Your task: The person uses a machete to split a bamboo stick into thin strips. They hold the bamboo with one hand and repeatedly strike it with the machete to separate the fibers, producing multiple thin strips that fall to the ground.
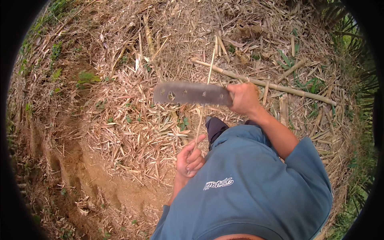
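Observation:
My right hand [243, 98] is closed around the handle of a machete, whose broad dark blade [192, 93] has several holes and points to the left. The handle itself is hidden by my fingers. Lower and nearer my body, my left hand [189, 161] grips a thin pale stick [200, 120] between thumb and fingers. From that hand the stick rises up and slightly right, passing behind the blade and showing again above it. Whether the blade touches the stick I cannot tell.
Dry leaves and straw [136, 120] litter the ground. A long bamboo pole [276, 86] lies across it beyond my right hand, with a shorter cut piece [291, 71] near it. At left is a bare earth slope [76, 168]; green plants [362, 80] edge the right.

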Demonstrator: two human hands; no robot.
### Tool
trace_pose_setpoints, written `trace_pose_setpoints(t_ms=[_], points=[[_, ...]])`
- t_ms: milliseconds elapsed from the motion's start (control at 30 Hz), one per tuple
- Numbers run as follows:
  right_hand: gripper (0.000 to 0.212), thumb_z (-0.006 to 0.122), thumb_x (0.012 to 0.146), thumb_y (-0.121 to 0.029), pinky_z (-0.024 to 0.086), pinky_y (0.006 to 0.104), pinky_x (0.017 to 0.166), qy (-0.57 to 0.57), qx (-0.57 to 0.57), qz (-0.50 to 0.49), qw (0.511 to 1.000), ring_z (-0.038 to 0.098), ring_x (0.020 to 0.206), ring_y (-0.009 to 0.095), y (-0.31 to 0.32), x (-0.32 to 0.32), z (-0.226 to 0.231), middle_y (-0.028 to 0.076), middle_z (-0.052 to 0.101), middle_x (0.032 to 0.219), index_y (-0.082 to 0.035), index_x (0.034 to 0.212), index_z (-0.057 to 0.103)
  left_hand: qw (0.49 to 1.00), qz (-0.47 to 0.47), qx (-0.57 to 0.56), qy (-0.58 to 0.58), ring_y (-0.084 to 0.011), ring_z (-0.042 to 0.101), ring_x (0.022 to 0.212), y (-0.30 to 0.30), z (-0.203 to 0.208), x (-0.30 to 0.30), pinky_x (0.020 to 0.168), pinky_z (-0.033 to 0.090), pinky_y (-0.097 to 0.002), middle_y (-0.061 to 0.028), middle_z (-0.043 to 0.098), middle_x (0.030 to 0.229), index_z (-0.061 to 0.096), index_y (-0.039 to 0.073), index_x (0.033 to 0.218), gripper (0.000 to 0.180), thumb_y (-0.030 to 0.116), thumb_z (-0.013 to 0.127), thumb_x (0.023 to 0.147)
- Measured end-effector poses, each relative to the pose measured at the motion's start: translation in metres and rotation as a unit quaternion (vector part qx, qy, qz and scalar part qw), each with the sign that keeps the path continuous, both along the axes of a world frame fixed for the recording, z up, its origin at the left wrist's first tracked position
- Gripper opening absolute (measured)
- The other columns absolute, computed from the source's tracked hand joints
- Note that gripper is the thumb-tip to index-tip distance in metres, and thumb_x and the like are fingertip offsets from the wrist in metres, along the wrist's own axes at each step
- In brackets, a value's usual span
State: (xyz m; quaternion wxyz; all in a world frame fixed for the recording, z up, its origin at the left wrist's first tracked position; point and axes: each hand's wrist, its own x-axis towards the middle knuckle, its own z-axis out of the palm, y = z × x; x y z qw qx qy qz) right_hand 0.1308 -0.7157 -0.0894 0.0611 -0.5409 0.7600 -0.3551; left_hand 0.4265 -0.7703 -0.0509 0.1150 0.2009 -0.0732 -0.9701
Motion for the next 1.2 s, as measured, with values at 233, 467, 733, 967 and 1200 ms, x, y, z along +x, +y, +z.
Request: trace_pose_setpoints(t_ms=[233,467,733,967,1200], points=[[0.007,0.062,0.068,-0.013,0.053,0.0434,0.060,0.022,-0.042,0.098,0.994,0.068,0.066,0.033,0.009,0.031,0.002,0.014,0.065,0.067,-0.006,0.069,0.060,0.987,-0.022,-0.064,-0.147,-0.0052,0.027,0.033,0.002,0.013,-0.001,0.030,0.025,-0.0202,0.0070,0.028,0.051,0.043,0.000,0.144,0.044,0.021,0.033,0.107],[0.013,0.065,0.066,-0.017,0.052,0.0436,0.058,0.025,-0.034,0.019,0.999,0.067,0.064,0.031,-0.007,0.022,-0.035,0.013,0.063,0.065,-0.006,0.070,0.060,0.975,-0.023,-0.146,-0.166,-0.0047,0.026,0.036,0.007,0.021,-0.006,0.032,0.024,-0.0204,0.0071,0.027,0.052,0.045,-0.001,0.143,0.042,0.020,0.038,0.107],[0.015,0.069,0.063,-0.017,0.050,0.0409,0.054,0.014,-0.061,0.051,0.997,0.062,0.054,0.031,-0.007,0.017,-0.020,0.012,0.060,0.059,-0.008,0.067,0.057,0.966,-0.030,-0.150,-0.211,-0.0040,0.026,0.037,0.011,0.022,-0.009,0.036,0.023,-0.0198,0.0073,0.028,0.052,0.047,-0.002,0.141,0.042,0.020,0.038,0.107],[0.020,0.064,0.080,-0.025,0.052,0.0440,0.055,0.012,0.091,-0.060,0.994,0.065,0.053,0.029,-0.018,0.001,-0.039,0.015,0.066,0.064,-0.006,0.075,0.069,0.964,-0.051,-0.188,-0.183,-0.0042,0.026,0.037,0.013,0.024,0.006,0.036,0.023,-0.0202,0.0073,0.028,0.052,0.047,-0.003,0.140,0.041,0.018,0.038,0.107],[0.046,0.072,0.087,-0.044,0.045,0.0313,0.048,-0.423,-0.036,-0.167,0.890,0.050,0.047,0.013,-0.021,-0.050,-0.067,0.004,0.055,0.054,0.001,0.076,0.068,0.968,-0.076,-0.146,-0.190,-0.0046,0.027,0.036,0.008,0.020,0.020,0.033,0.023,-0.0197,0.0062,0.030,0.051,0.049,-0.005,0.139,0.042,0.018,0.038,0.105]])
